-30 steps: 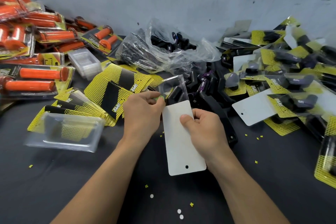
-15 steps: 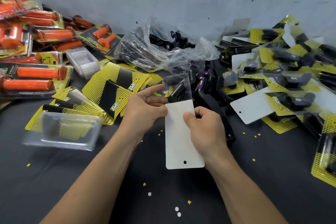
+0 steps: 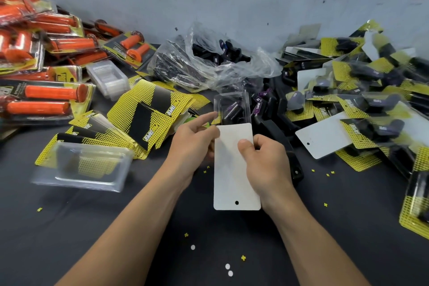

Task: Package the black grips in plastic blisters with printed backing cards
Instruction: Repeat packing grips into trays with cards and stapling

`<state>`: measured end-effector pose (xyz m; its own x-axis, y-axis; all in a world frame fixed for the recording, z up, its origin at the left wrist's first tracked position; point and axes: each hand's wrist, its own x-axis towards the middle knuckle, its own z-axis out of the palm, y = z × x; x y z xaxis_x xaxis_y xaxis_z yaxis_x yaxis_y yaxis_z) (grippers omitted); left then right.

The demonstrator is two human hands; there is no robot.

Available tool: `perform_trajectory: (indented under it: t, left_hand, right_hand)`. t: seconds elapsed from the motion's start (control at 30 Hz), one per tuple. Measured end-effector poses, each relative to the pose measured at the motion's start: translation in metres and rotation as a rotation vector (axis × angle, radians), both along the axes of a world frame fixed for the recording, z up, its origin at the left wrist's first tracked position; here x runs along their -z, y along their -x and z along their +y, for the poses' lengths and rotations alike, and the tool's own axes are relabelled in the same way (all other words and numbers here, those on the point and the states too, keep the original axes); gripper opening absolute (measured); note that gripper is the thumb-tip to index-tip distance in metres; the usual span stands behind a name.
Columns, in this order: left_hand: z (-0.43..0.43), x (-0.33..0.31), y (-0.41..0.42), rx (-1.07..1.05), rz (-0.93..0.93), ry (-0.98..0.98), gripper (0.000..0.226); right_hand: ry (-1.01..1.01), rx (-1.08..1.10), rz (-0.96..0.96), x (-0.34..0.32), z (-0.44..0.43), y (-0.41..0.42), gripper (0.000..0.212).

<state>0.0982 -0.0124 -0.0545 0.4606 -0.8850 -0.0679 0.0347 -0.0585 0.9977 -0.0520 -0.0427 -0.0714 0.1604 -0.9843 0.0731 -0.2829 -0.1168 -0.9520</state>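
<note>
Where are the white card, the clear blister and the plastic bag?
white card [image 3: 229,181]: head view, blank middle face.
clear blister [image 3: 232,102]: head view, transparent front.
plastic bag [image 3: 181,65]: head view, crumpled left side.

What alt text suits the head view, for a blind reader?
The left hand and right hand hold a white card whose far end meets a clear blister with a black grip inside. Orange packs lie left, black packs right, on a dark table.
</note>
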Motion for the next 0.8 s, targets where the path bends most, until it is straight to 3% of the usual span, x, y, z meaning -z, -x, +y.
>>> perform_trajectory:
  t: [0.13,0.27,0.37,0.57,0.8]
  left_hand:
    - [0.001,-0.002,0.000,-0.105,-0.058,-0.005,0.027]
    - [0.000,0.000,-0.002,-0.194,-0.375,-0.053,0.024]
    - [0.001,-0.002,-0.006,-0.116,-0.329,-0.094,0.027]
    - [0.007,-0.007,-0.014,0.118,-0.187,-0.113,0.063]
    - [0.008,-0.010,-0.009,0.335,-0.338,-0.203,0.107]
  right_hand:
    - [-0.045,-0.050,-0.088,0.002,0.002,-0.003,0.036]
    - [-0.045,-0.076,-0.068,0.001,0.003,-0.002,0.037]
    - [-0.021,-0.051,0.000,0.001,0.003,-0.001,0.036]
    - [-0.003,-0.042,0.084,0.001,0.005,-0.001,0.037]
    - [0.038,-0.014,0.180,0.000,0.007,-0.001,0.047]
